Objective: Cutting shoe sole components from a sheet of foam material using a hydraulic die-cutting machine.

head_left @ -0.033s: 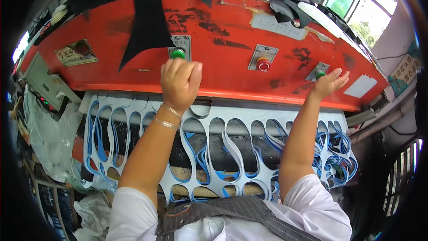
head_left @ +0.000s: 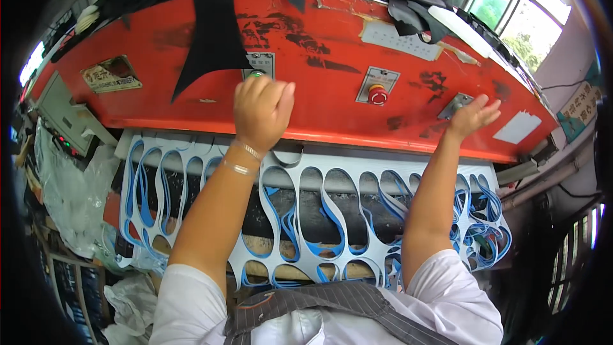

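The left hand [head_left: 263, 113] is held, fingers bent, at a round green push-button [head_left: 257, 75] left of centre on the red painted metal panel [head_left: 306, 105]; how tightly the fingers are curled, and whether the button is touched, cannot be told. The right hand [head_left: 474, 119], fingers extended and nothing gripped, is raised before a grey metal plate [head_left: 461, 98] toward the panel's lower right corner. Between them a red mushroom-shaped knob [head_left: 378, 94] is mounted. Under the panel's lower edge, a white-and-blue layered sheet with rounded cut-outs [head_left: 348, 255] is spread.
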`<state>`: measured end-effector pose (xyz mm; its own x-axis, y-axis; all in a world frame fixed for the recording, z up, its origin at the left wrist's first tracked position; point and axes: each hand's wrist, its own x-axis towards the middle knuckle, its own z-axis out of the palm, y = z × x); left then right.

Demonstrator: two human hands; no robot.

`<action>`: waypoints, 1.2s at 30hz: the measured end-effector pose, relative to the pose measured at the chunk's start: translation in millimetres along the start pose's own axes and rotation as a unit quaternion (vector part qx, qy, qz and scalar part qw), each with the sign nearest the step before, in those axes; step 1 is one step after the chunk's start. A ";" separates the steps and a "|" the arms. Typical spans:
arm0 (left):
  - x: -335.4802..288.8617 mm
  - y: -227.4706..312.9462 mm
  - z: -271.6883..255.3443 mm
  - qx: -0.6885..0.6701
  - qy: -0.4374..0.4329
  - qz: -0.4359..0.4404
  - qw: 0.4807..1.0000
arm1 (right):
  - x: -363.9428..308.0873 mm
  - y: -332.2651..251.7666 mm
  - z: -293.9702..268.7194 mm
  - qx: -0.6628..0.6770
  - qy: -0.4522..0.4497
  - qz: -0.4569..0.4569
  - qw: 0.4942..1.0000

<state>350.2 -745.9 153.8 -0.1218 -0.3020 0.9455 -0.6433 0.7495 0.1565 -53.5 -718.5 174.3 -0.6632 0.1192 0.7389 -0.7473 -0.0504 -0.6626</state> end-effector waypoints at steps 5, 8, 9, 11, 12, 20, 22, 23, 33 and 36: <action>-6.6 -5.5 5.8 0.093 -0.119 -0.015 0.988 | -31.5 -2.3 2.8 0.052 -0.119 -0.062 0.990; -50.5 16.4 -25.2 -0.010 -0.241 -0.186 0.952 | -75.8 -21.3 -59.3 0.138 -0.279 -0.222 0.924; -73.6 27.5 -36.5 -0.026 -0.280 -0.222 0.934 | -88.7 -27.8 -85.4 0.175 -0.396 -0.237 0.869; -114.7 46.1 -56.7 -0.017 -0.370 -0.355 0.858 | -116.7 -43.2 -130.2 0.170 -0.646 -0.288 0.686; -136.0 52.3 -68.4 0.008 -0.390 -0.355 0.850 | -122.9 -59.4 -143.9 0.173 -0.740 -0.306 0.573; -173.2 88.1 -100.1 0.090 -0.427 -0.258 0.862 | -171.1 -86.4 -170.6 -0.036 -0.881 -0.243 0.404; -167.4 85.4 -98.2 0.094 -0.402 -0.251 0.875 | -168.5 -94.5 -165.5 -0.044 -0.875 -0.241 0.417; -167.5 84.4 -101.2 0.092 -0.397 -0.251 0.878 | -168.9 -96.2 -164.2 -0.044 -0.877 -0.229 0.419; -138.8 68.6 -114.2 0.080 -0.529 -0.304 0.788 | -135.7 -103.0 -83.2 0.061 -0.972 -0.178 0.140; -115.1 53.3 -109.4 0.055 -0.606 -0.364 0.705 | -132.7 -128.6 -50.1 0.002 -0.925 -0.216 0.312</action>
<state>412.6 -606.7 84.5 -0.2429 -0.9149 -0.3224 -0.9151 0.1058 0.3891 132.7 -678.1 155.3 0.6134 -0.6601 -0.4335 -0.7814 -0.4274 -0.4548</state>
